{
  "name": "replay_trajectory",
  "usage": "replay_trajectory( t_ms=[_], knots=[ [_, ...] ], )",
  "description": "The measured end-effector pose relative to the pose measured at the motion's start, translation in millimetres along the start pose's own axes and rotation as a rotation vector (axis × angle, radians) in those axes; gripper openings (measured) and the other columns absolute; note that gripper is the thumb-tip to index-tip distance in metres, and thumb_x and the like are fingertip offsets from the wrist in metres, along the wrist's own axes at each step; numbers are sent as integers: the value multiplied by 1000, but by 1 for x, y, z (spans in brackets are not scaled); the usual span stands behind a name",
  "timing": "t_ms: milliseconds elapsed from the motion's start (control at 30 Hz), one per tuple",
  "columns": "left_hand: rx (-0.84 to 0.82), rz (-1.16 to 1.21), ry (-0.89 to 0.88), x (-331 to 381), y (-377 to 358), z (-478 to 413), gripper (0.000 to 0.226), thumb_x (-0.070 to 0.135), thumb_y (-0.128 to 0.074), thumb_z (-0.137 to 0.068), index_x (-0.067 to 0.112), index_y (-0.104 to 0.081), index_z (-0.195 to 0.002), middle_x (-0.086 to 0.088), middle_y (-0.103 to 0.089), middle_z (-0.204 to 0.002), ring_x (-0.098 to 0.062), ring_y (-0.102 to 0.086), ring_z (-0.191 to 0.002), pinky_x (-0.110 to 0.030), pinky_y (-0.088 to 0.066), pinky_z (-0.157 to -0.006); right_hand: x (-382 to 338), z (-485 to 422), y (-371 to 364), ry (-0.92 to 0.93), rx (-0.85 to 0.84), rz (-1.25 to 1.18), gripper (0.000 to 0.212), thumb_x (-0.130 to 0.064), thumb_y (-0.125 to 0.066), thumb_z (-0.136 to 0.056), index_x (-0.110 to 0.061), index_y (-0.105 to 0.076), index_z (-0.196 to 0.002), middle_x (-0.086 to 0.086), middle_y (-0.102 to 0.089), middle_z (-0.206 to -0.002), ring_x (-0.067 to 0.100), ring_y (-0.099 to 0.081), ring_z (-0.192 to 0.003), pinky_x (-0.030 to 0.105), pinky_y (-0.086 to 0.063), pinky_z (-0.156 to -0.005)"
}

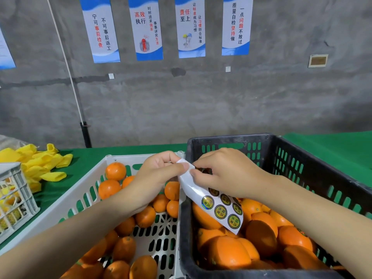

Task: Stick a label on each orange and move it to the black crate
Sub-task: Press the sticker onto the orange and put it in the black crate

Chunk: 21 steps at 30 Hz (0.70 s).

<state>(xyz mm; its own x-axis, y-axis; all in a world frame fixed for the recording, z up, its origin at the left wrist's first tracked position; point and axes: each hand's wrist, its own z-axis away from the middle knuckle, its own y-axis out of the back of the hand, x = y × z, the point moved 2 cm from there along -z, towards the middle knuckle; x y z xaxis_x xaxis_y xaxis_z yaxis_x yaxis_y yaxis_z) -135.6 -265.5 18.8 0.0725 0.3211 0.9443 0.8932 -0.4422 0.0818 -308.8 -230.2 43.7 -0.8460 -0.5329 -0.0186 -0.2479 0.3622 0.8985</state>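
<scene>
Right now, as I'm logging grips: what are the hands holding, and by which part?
Both hold the label sheet by its upper end: the left hand pinches the top edge, the right hand pinches just beside it.

Table [332,146] carries two crates side by side, walls touching. Left crate [86,190]: oranges [115,171] scattered over its floor. Right crate [291,164]: oranges piled. Sticker sheet [193,190] hangs above the shared walls, left hand [157,172] and right hand [227,174] pinching its top end. Foam sleeves [40,162] far left on table; small basket [14,190] in front of them. Posters [148,27] on wall behind.
</scene>
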Motion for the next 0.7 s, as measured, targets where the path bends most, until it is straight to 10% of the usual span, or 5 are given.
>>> replay_trajectory(
  t_ms=[467,700],
  knots=[
    [27,-64,0,-7,2,-3,13,19,-63,-78,19,-54,-68,-2,-57,-66,-12,-55,-65,-24,-44,-64,11,2,3,-57,145,-128,36,-31,-42,-98,-17,-58,-68,2,-53,-64,16,-52,-63,46,-46,-60],
    [-259,-13,16,-1,-10,4,10,14,-65,-91,18,-74,-94,-11,-76,-95,-20,-73,-88,-25,-55,-77,12,1,15,-121,395,-291,33,-31,-34,-105,-24,-65,-117,-16,-63,-112,10,-54,-109,32,-39,-96]
  ],
)
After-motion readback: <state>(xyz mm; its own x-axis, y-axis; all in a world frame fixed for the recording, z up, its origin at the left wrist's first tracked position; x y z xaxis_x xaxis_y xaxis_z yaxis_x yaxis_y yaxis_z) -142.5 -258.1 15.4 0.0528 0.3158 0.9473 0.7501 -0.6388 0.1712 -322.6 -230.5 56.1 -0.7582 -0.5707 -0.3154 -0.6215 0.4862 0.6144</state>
